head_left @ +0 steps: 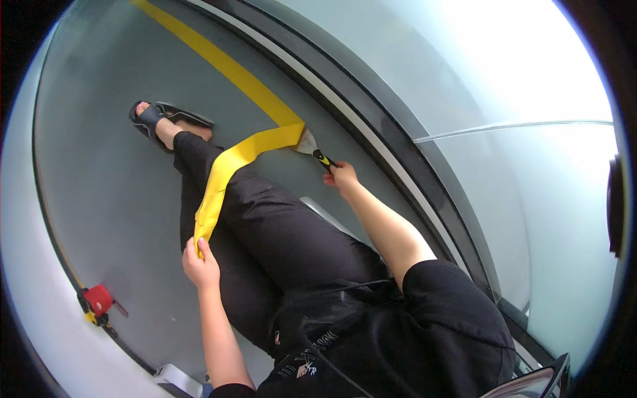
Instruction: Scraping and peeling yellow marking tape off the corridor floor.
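My left hand [201, 262] pinches the loose end of a strip of yellow floor tape [234, 158], which arcs over my trouser leg. At its far end the strip folds back where it meets the tape line stuck to the grey floor [214, 57]. My right hand [342, 175] grips the black and yellow handle of a putty knife [306, 143]. The knife's metal blade touches the fold of the tape, its edge partly hidden under it.
A red and black tool [98, 299], perhaps a tape measure, lies by the left wall. A white object [178, 380] stands at the lower left. My sandalled feet [169, 122] rest left of the tape line. A framed glass partition [448, 194] runs along the right.
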`<state>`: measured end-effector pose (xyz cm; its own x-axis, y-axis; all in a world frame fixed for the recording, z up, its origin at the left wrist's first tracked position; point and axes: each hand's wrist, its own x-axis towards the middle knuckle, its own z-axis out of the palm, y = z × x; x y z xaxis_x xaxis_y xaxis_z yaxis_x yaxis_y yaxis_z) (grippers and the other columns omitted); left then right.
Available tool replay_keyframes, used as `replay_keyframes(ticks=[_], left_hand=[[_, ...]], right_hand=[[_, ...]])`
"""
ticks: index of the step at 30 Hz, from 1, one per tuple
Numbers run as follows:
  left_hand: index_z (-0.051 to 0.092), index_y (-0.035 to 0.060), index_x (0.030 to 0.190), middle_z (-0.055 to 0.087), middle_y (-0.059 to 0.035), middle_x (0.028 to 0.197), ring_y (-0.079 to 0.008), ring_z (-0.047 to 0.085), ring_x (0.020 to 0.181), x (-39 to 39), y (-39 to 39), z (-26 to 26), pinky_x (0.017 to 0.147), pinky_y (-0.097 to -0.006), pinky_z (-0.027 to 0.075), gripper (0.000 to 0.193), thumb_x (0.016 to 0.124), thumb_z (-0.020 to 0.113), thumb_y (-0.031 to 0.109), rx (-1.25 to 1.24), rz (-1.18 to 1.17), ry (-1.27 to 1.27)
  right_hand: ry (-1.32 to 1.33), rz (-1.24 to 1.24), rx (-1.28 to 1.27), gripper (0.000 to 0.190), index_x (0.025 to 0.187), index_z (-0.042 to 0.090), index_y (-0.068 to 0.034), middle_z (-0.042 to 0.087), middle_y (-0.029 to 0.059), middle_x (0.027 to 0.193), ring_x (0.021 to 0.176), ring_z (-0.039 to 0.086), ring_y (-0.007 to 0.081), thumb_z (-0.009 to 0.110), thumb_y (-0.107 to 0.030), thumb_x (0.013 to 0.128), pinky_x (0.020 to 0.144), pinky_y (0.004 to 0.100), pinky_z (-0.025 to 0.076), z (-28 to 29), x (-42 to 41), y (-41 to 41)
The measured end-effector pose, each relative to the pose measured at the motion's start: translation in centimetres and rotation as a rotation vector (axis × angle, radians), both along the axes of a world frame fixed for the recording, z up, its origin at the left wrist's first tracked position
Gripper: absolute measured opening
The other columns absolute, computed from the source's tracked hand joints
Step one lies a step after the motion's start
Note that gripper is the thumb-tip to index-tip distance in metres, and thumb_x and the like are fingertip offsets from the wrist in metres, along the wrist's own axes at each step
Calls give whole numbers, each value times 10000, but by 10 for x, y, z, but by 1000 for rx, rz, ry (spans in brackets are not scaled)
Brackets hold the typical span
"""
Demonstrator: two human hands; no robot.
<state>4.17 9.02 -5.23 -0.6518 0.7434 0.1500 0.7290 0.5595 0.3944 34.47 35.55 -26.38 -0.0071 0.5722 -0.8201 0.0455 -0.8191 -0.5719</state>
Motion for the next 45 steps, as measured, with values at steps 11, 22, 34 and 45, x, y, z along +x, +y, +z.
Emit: replay_keyframes(ticks=[11,22,34,45], left_hand=[[620,-31,1058,706,-173,863,-283,712,778,21,-14,15,709,-377,545,308,1015,530,260,115,83,-180],[626,-29,1039,702,-163,837,-285,697,756,21,-62,33,693,-373,523,301,1011,533,256,111,73,-149],[628,-20,1009,695,-168,830,-324,684,777,26,-78,36,698,-403,512,300,998,546,269,119,63,-144],[636,-11,1010,696,-165,817,-330,683,756,33,-88,33,681,-413,512,300,995,544,274,60,48,-67]], right_hand=[[-104,-95,25,383,1277,535,-13,626,113,885,647,614,189,595,-180,937,569,353,560,13,18,-19],[-577,128,431,377,1232,601,-24,687,188,997,877,682,313,598,-200,898,724,391,555,59,1,-11],[-837,1039,507,339,1068,638,33,690,260,947,863,679,419,545,-259,923,762,467,537,102,36,40],[-293,-50,192,412,1283,534,4,657,110,854,625,633,198,583,-219,940,510,354,533,22,34,-18]])
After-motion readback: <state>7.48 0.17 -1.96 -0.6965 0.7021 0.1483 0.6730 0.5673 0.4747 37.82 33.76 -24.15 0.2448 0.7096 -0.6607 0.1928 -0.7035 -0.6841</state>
